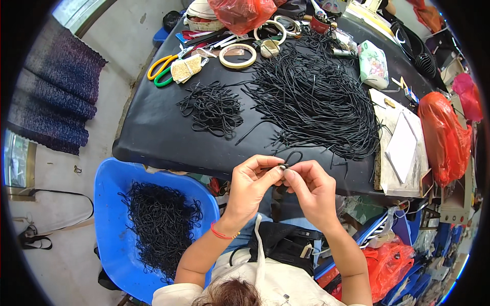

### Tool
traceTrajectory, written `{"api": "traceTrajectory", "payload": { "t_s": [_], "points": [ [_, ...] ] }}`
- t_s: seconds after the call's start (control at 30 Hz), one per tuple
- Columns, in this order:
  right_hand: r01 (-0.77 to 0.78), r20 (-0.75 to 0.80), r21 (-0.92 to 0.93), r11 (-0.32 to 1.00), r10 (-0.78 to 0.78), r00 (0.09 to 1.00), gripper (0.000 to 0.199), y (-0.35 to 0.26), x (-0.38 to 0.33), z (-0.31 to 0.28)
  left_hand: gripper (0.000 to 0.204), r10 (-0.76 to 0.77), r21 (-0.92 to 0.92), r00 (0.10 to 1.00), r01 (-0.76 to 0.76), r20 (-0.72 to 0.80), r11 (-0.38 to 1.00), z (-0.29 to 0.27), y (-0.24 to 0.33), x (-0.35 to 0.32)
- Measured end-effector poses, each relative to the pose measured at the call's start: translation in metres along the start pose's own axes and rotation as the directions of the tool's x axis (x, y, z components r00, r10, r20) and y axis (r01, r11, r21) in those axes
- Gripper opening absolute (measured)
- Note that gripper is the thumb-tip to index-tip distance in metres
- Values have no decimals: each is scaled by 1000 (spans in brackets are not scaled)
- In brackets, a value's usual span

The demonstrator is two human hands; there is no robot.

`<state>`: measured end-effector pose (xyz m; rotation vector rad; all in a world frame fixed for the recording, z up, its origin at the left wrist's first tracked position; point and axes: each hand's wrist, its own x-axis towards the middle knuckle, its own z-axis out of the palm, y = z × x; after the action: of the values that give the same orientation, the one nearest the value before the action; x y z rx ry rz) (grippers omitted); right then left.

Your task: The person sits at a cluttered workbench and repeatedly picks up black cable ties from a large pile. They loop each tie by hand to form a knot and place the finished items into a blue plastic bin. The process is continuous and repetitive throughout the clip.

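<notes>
Dark hair point(229, 295) at the bottom edge, forearms rising from it toward frame centre. Left hand point(250, 186), red thread bracelet point(220, 234) at the wrist, pinched shut on one end of a short black cord loop point(292, 155); right hand point(312, 188) pinched on the other end, fingertips of both meeting just below the black table edge point(168, 155). Loop arching upward in the picture from the pinch, its ends running left to right between the two grips, equally near both hands. Large heap of black cords point(316, 102) above, well apart; smaller bundle point(212, 107) to its left. Blue plastic chair point(109, 204) at lower left, heaped with finished-looking cord loops point(161, 224), nearer the left hand.
</notes>
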<state>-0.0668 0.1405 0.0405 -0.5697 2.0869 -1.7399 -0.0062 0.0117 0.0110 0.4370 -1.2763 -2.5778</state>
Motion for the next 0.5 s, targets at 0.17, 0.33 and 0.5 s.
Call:
{"api": "traceTrajectory", "payload": {
  "t_s": [0.17, 0.33, 0.5],
  "points": [
    [-77, -86, -6, 997, 76, 993, 15, -4, 4, 5, 12, 16, -25, 999, -17, -48, 1000, 7, -3, -3],
    [137, -30, -397, 908, -162, 986, 29, -10, 14, -5, 12, 4, 373, 1000, -12, 23, 928, 0, 8, -5],
    [-145, 159, 98, 985, 128, 979, 18, 6, 14, -12, 16, -100, 565, 989, 21, 109, 825, 1, 20, -6]
  ]
}}
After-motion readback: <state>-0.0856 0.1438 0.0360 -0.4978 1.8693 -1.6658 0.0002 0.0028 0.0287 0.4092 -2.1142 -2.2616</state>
